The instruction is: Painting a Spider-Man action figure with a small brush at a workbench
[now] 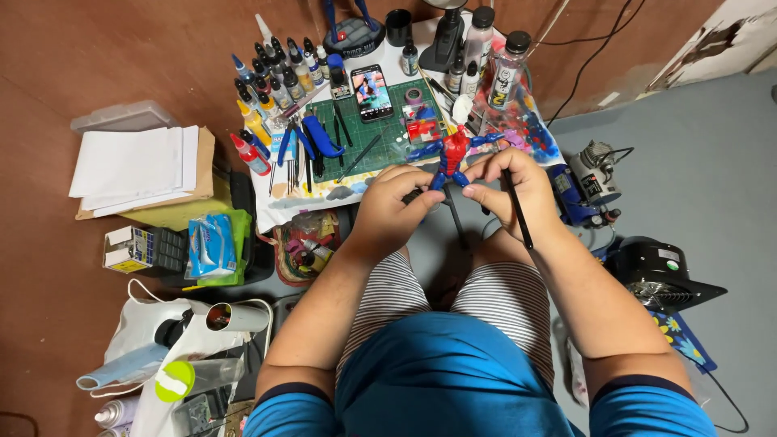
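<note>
A person in a blue shirt and striped shorts sits over a small white worktable (283, 202) crowded with hobby gear, set on a brown floor. At its middle lies a green cutting mat (388, 137), and on it a smartphone (372, 92) with its screen lit, blue-handled pliers (322, 136) and several thin tools. A row of small paint bottles (271, 81) lines the mat's left edge (mostly dropper-topped, in mixed colours), and taller bottles (498, 61) stand at the far right corner beside a paint-stained cloth (530, 129).

To the left of the table sits a stack of white paper (133, 166) on cardboard; to the right, on grey flooring, a small compressor (591, 182) and a black fan housing (660, 271).

Both hands meet just in front of the table's near edge. The left hand (392, 206) has its fingers curled closed around the lower part of a red-and-blue action figure (451, 154), whose arms spread wide and whose legs are largely hidden behind the fingers. The right hand (514, 190) pinches the figure's leg area with thumb and forefinger while its other fingers close on a thin black brush (518, 214), which slants down toward the lap. The figure stands upright between the two hands, above the mat's near edge.
</note>
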